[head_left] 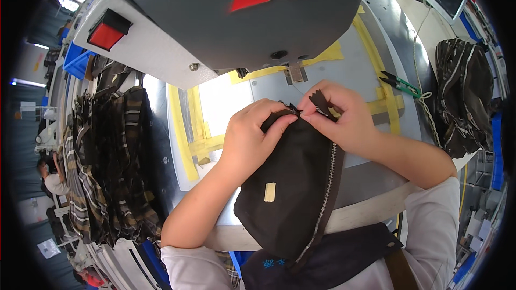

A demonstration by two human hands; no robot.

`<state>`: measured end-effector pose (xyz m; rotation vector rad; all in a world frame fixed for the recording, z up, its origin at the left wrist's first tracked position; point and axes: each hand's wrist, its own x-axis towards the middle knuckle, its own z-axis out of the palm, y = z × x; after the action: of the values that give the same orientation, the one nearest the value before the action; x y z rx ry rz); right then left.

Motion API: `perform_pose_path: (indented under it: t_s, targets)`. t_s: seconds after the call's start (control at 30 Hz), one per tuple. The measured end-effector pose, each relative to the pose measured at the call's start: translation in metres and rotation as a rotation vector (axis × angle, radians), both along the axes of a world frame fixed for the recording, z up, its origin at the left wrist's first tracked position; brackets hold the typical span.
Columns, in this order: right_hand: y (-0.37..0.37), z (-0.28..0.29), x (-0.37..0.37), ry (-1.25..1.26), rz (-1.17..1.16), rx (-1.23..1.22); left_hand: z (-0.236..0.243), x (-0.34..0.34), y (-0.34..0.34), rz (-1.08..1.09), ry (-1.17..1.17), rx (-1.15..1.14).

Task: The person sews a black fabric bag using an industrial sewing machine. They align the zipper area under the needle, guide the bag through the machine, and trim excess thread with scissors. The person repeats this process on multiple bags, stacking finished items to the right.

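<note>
A dark brown fabric piece (290,182) with a long metal zipper (327,198) down its right side hangs from my hands over the table's front edge. A small cream-coloured patch (270,192) shows on its face. My left hand (255,134) is closed on the piece's top edge, thumb and fingers pinching it. My right hand (344,115) pinches the same top edge close beside the left fingertips, with a zigzag-cut fabric end (319,99) sticking up between its fingers. Both hands are just in front of the sewing machine's needle plate (295,73).
The dark sewing machine head (242,11) looms over the far side of the work plate. Plaid fabric pieces (107,166) are heaped at the left. Green-handled thread snips (400,84) lie at the right, beside a pile of dark zippered pieces (463,94). Yellow tape (393,113) marks the plate.
</note>
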<state>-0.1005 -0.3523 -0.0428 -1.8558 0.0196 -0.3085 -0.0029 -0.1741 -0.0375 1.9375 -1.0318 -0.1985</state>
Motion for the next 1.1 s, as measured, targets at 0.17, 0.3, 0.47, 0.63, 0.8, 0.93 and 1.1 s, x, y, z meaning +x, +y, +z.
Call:
perform_pose_path:
  t_s: [0.17, 0.3, 0.47, 0.63, 0.8, 0.93, 1.1]
  targets:
    - [-0.005, -0.003, 0.003, -0.35, 0.095, -0.353, -0.001, 0.0, 0.004, 0.001, 0.032, 0.017]
    - [-0.008, -0.002, 0.003, -0.424, 0.156, -0.433, -0.002, -0.001, 0.003, -0.021, -0.112, -0.024]
    - [-0.002, 0.005, 0.001, -0.134, 0.047, -0.348, -0.006, -0.001, 0.004, -0.07, -0.389, -0.036]
    - [-0.004, 0.002, 0.002, -0.126, 0.043, -0.341, -0.003, 0.0, 0.004, -0.085, -0.281, 0.022]
    - [-0.005, 0.011, 0.011, 0.21, 0.072, 0.031, -0.004, -0.001, 0.0, -0.096, -0.277, -0.118]
    - [-0.01, 0.018, 0.016, 0.452, 0.164, -0.041, -0.001, -0.004, -0.002, -0.128, -0.155, -0.117]
    - [-0.006, 0.015, 0.013, 0.41, 0.068, 0.029, 0.002, -0.002, -0.001, -0.095, 0.043, -0.023]
